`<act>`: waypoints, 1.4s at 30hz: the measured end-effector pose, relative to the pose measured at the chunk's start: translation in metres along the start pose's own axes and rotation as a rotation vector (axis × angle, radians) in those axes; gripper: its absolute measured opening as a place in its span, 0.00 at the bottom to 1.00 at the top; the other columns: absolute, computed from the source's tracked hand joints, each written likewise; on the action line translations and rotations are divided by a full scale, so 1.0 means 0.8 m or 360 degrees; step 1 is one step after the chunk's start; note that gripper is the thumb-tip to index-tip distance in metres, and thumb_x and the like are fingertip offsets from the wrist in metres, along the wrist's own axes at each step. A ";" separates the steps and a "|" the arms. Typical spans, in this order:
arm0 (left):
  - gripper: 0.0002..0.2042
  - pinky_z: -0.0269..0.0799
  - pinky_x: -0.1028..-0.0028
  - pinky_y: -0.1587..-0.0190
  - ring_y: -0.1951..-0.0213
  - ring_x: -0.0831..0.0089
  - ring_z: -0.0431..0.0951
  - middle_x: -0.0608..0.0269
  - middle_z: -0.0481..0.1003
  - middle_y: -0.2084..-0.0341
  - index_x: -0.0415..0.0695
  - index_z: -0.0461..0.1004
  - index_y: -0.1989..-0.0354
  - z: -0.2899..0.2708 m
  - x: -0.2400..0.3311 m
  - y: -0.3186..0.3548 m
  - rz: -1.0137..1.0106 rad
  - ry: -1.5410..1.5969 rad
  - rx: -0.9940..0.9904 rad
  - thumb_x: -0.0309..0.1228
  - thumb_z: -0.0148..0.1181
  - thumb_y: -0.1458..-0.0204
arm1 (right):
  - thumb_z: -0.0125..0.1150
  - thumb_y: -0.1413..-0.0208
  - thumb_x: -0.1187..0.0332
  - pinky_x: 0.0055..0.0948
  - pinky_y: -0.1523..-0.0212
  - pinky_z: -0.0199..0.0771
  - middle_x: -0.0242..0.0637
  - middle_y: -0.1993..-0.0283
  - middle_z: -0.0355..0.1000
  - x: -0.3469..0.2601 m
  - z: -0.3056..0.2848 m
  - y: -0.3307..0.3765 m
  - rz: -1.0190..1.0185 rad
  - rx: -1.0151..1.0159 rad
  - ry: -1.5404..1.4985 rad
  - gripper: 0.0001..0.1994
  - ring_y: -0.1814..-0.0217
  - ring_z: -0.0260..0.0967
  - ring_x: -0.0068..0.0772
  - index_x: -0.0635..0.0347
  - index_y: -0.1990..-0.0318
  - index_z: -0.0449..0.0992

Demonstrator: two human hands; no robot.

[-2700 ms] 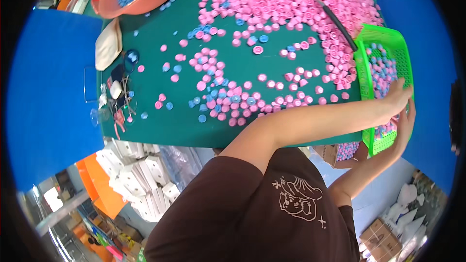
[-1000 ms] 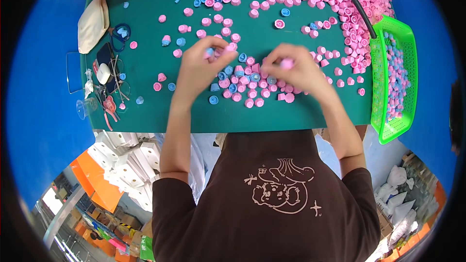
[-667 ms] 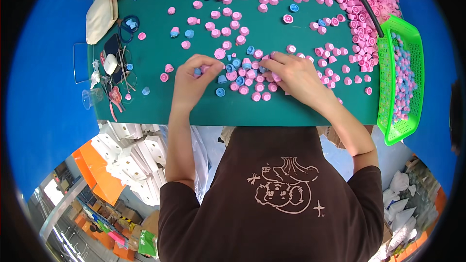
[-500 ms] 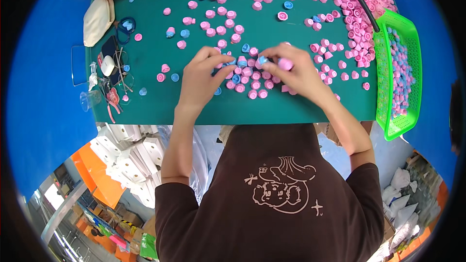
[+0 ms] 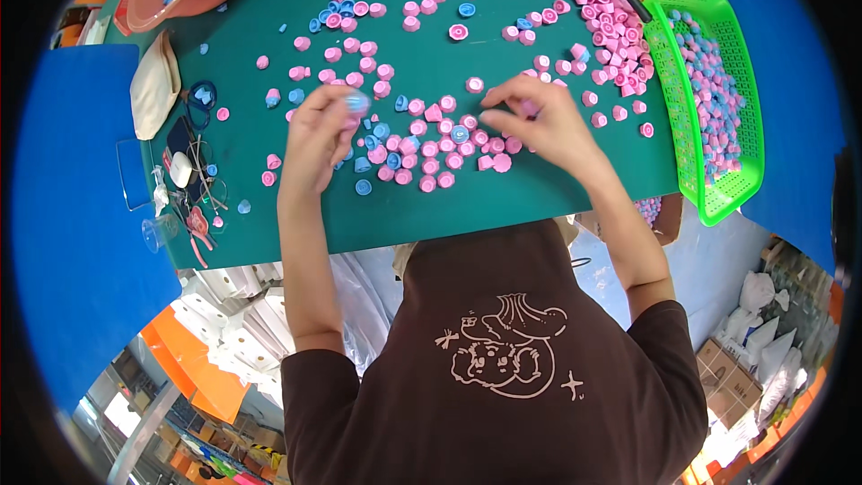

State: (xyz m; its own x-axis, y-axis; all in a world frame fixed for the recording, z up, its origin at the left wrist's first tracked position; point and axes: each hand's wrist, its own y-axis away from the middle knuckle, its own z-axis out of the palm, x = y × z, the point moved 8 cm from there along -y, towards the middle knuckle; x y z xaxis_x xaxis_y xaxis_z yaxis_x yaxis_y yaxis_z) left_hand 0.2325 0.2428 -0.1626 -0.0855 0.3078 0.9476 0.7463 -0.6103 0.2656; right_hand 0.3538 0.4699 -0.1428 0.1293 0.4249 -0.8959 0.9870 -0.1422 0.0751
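Observation:
Small pink and blue cup-shaped plastic pieces lie scattered on the green tabletop. My left hand (image 5: 314,135) is raised over the left side of the middle cluster, its thumb and fingers closed on a blue cup-shaped piece (image 5: 357,102), blurred by motion. At the cluster's right side, my right hand (image 5: 548,126) has thumb and index finger apart at the tips. A pink cup-shaped piece (image 5: 530,109) shows partly inside its curled fingers. Between the hands, a blue piece (image 5: 460,134) sits among several pink pieces (image 5: 430,165).
A large heap of pink pieces (image 5: 620,27) covers the far right. Beside it stands a green basket (image 5: 691,171) of mixed pieces. An orange-red basin (image 5: 215,0) with blue pieces is far left. A cream cloth pouch (image 5: 155,85), scissors (image 5: 199,97) and pliers (image 5: 199,247) lie left.
My left hand has lifted away to the left with a blue piece. My right hand's fingertips no longer hold a blue piece. The whole view has shifted, bringing more of the basin into sight.

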 end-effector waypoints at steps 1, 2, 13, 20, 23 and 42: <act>0.13 0.64 0.80 0.79 0.77 0.76 0.71 0.58 0.72 0.69 0.38 0.74 0.58 0.002 -0.001 0.004 0.0071 0.0783 -0.0108 0.37 0.54 0.41 | 0.69 0.51 0.71 0.23 0.70 0.68 0.28 0.71 0.68 -0.008 0.013 0.002 -0.0106 -0.0048 0.0103 0.11 0.72 0.65 0.20 0.58 0.59 0.80; 0.16 0.60 0.83 0.84 0.82 0.76 0.68 0.55 0.72 0.69 0.37 0.72 0.55 0.003 0.001 0.008 0.0141 0.1565 -0.0213 0.39 0.47 0.37 | 0.69 0.51 0.70 0.25 0.70 0.69 0.30 0.69 0.69 -0.016 0.026 0.003 -0.0213 -0.0097 0.0205 0.11 0.72 0.66 0.22 0.56 0.59 0.80; 0.11 0.69 0.74 0.77 0.77 0.79 0.72 0.66 0.74 0.75 0.38 0.76 0.62 0.032 0.012 0.046 0.0037 -0.0375 0.0197 0.35 0.61 0.43 | 0.59 0.45 0.67 0.13 0.88 0.50 0.35 0.68 0.70 0.031 -0.019 -0.001 0.0320 -0.0061 -0.1438 0.08 0.84 0.58 0.14 0.64 0.65 0.73; 0.10 0.71 0.65 0.74 0.76 0.59 0.77 0.58 0.76 0.73 0.47 0.76 0.60 0.068 0.043 0.050 0.0286 -0.1497 0.0060 0.37 0.62 0.46 | 0.65 0.48 0.61 0.26 0.77 0.64 0.31 0.78 0.70 0.053 -0.159 -0.025 0.0289 0.0726 0.0634 0.13 0.77 0.67 0.22 0.57 0.57 0.79; 0.10 0.71 0.63 0.75 0.75 0.58 0.78 0.59 0.76 0.73 0.47 0.75 0.60 0.076 0.040 0.041 0.0330 -0.1657 -0.0025 0.37 0.61 0.45 | 0.66 0.50 0.61 0.32 0.72 0.68 0.34 0.77 0.70 0.078 -0.167 -0.053 0.0032 0.0808 0.1040 0.16 0.76 0.69 0.29 0.54 0.55 0.79; 0.14 0.46 0.87 0.87 0.84 0.90 0.59 0.72 0.69 0.79 0.40 0.74 0.55 0.137 0.179 -0.110 0.0169 0.0305 -0.0122 0.38 0.58 0.40 | 0.70 0.55 0.64 0.37 0.64 0.72 0.38 0.70 0.74 0.030 -0.186 -0.013 0.0169 0.0635 0.0500 0.16 0.63 0.75 0.36 0.59 0.58 0.80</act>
State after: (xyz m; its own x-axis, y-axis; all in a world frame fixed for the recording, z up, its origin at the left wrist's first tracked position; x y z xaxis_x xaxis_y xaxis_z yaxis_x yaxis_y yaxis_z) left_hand 0.2270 0.4204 -0.0700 -0.1387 0.0990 0.9854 0.7060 -0.6879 0.1685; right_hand 0.3610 0.6148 -0.1002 0.3098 0.6287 -0.7133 0.8614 -0.5031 -0.0693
